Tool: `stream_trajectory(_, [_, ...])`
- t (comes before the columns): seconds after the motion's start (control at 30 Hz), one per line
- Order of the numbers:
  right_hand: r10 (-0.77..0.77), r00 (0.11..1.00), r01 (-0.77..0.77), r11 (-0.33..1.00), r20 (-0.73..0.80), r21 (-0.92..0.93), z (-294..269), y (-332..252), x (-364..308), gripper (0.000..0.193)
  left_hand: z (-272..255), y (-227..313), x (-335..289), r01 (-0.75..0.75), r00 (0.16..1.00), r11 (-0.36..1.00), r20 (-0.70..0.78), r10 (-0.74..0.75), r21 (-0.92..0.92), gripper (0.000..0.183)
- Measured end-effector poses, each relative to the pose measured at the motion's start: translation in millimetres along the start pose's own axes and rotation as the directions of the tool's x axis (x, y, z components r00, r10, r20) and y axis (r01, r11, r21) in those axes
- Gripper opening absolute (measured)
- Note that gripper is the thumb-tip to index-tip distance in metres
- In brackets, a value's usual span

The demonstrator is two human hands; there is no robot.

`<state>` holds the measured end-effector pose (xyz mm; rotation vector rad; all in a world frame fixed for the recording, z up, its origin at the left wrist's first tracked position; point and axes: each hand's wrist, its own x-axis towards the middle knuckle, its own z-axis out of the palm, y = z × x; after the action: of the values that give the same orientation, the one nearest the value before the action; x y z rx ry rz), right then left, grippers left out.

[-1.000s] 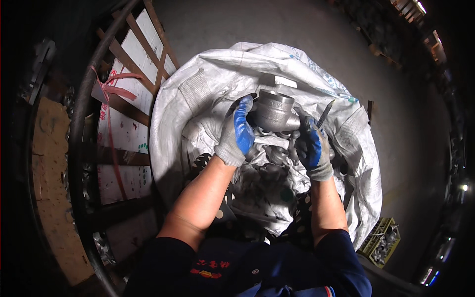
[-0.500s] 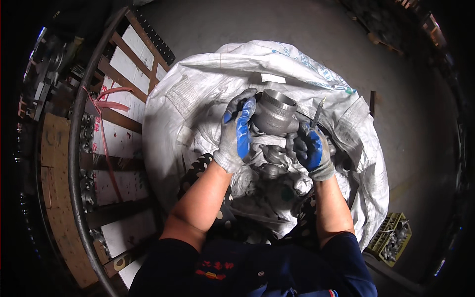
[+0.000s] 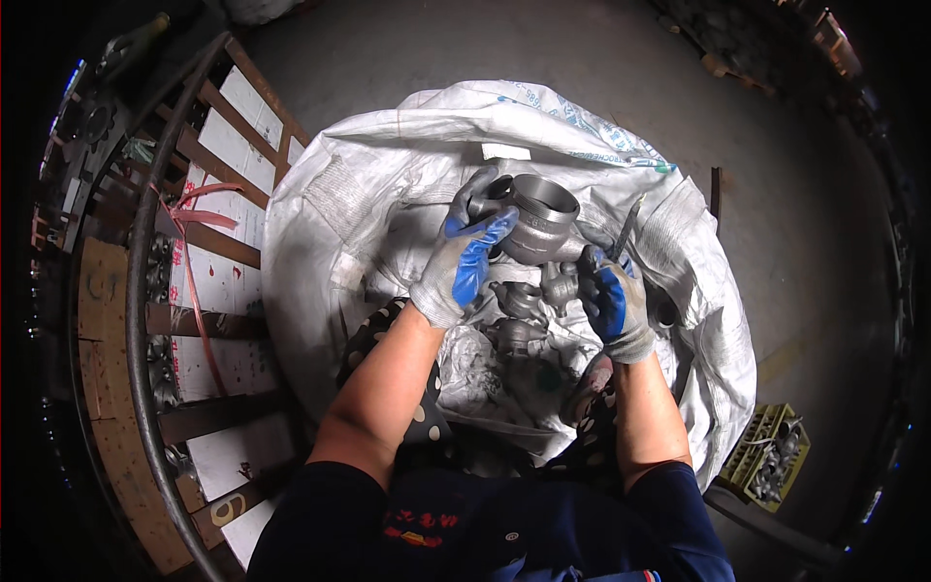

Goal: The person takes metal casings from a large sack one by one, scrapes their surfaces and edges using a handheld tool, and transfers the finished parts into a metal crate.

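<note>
My left hand (image 3: 466, 260), in a grey glove with a blue palm, is closed on a grey cast-metal valve body (image 3: 535, 242). Its wide round mouth tilts upward, and a second round opening shows beside my left fingers. At the casting's right side my right hand (image 3: 615, 303), gloved alike, is closed around a slim metal hand tool (image 3: 629, 225) whose narrow end points up; its exact kind is unclear. Below both hands, several smaller grey castings (image 3: 517, 335) lie inside a large white woven sack (image 3: 320, 233).
On the left stands a rusty metal rack (image 3: 145, 320) with white panels and a red tie (image 3: 206, 215). Wooden boards (image 3: 105, 339) lie beyond it. A yellow crate (image 3: 768, 456) of metal parts sits on the floor at lower right. The sack's rim surrounds my hands.
The valve body has turned, bringing its side opening into view by my left fingers. My right hand has tilted slightly, still gripping the tool. The whole view has shifted a little.
</note>
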<state>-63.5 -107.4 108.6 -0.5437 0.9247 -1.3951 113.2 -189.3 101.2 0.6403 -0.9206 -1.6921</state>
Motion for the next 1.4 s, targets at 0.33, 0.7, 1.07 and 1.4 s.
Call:
stream_trajectory(0.33, [-0.008,1.000,0.003,0.965,-0.019,-0.261,-13.0,-0.2,-2.0,0.011,1.7,9.8,-0.2,-0.041,0.990,0.996,0.135,0.029,0.085,0.052])
stream_trajectory(0.7, [0.006,1.000,-0.008,0.992,-0.018,-0.123,-11.7,9.7,2.1,0.017,-13.3,8.9,2.6,-0.075,0.978,0.991,0.201,0.052,0.109,0.051])
stream_trajectory(1.07, [-0.032,0.999,0.025,0.983,-0.034,-0.181,-14.5,13.8,6.1,0.020,-12.6,5.9,1.6,0.022,0.999,0.999,0.039,-0.024,0.048,0.030])
stream_trajectory(1.4, [0.027,0.999,-0.025,0.994,0.016,-0.108,-8.3,1.6,-3.1,0.017,-30.2,-7.6,-0.8,0.045,0.993,0.975,-0.112,-0.021,0.216,0.026])
